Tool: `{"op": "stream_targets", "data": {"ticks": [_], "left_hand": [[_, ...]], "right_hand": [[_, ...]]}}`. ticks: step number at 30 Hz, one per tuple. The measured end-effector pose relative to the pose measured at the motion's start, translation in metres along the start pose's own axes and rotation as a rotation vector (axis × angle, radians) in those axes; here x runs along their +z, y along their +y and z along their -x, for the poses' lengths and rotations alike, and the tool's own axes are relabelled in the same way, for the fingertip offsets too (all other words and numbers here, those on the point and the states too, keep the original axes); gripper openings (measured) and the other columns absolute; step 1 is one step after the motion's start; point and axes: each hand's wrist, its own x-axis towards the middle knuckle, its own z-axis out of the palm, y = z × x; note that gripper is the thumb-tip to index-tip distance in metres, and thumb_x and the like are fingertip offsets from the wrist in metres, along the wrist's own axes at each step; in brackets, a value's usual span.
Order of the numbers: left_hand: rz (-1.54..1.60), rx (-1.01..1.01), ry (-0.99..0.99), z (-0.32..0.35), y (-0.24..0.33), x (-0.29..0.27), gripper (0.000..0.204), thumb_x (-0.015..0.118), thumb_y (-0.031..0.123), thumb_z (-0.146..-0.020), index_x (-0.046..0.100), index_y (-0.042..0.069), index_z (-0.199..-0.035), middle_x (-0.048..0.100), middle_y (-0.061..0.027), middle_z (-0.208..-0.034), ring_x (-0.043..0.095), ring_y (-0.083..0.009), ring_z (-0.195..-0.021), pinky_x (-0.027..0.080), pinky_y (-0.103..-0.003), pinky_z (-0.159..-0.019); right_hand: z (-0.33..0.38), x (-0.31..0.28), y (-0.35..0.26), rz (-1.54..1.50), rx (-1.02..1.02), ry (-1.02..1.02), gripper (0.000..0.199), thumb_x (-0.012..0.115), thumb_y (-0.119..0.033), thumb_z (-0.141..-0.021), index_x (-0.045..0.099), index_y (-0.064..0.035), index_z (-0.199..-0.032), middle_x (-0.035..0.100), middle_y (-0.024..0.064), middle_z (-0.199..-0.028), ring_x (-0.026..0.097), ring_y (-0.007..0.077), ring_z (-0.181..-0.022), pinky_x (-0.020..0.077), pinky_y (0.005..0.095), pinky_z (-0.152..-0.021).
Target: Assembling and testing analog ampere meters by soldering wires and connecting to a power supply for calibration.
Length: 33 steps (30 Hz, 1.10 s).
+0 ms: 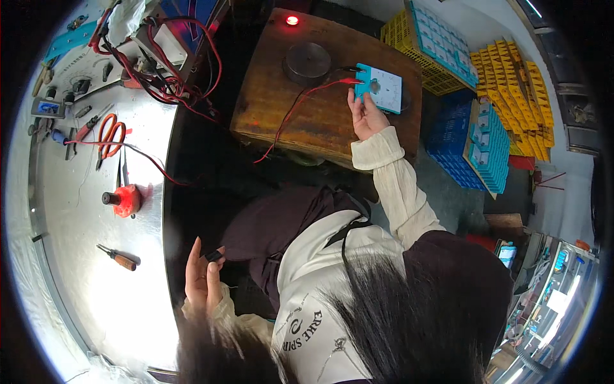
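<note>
My right hand (pixel 368 116) pinches the near left edge of a flat teal-and-white device (pixel 386 91) with a round dial-like spot on its face. The device lies over the right side of a worn wooden table (pixel 262 115). Red and black wires (pixel 295 102) run to its teal end, close to my fingertips. Low on the left, beside the metal bench, my left hand (pixel 206 281) holds a small black piece (pixel 213 256) between thumb and fingers. What exactly that piece is cannot be made out.
A dark round metal block (pixel 307 62) and a glowing red light (pixel 292 20) sit on the wooden table. The metal bench (pixel 77 211) carries orange-handled scissors (pixel 112 137), a red tool (pixel 125 200) and a screwdriver (pixel 118 258). Yellow (pixel 400 38) and blue crates (pixel 451 144) stand right.
</note>
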Motion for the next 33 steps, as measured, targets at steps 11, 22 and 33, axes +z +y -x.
{"op": "stream_targets", "data": {"ticks": [11, 22, 33], "left_hand": [[-0.084, -0.039, -0.009, 0.005, 0.001, 0.002, 0.055, 0.048, 0.014, -0.102, 0.026, -0.002, -0.15, 0.064, -0.016, -0.116, 0.06, -0.0144, -0.103, 0.046, -0.029, -0.097], [-0.078, -0.004, 0.004, 0.004, -0.002, 0.007, 0.058, 0.052, 0.023, -0.101, 0.03, -0.003, -0.148, 0.065, -0.0179, -0.114, 0.062, -0.0154, -0.101, 0.047, -0.03, -0.096], [-0.095, -0.001, 0.048, 0.008, -0.01, -0.011, 0.058, 0.054, 0.025, -0.1, 0.033, 0.0, -0.148, 0.066, -0.016, -0.114, 0.063, -0.0152, -0.1, 0.049, -0.03, -0.092]], "right_hand": [[0.005, 0.003, 0.007, 0.03, -0.096, 0.02, 0.024, 0.058, -0.007, -0.096, 0.056, -0.001, -0.119, 0.059, 0.0124, -0.118, 0.06, 0.032, -0.115, 0.0614, 0.0237, -0.077], [-0.012, 0.011, 0.005, -0.14, -0.004, 0.026, 0.015, 0.055, -0.002, -0.096, 0.053, 0.0039, -0.11, 0.056, 0.0172, -0.117, 0.061, 0.0324, -0.109, 0.0643, 0.0254, -0.07], [-0.05, 0.027, -0.002, -0.486, 0.116, 0.082, 0.004, 0.059, 0.0, -0.093, 0.061, 0.0043, -0.094, 0.06, 0.0255, -0.111, 0.064, 0.0314, -0.098, 0.0647, 0.0269, -0.06]]}}
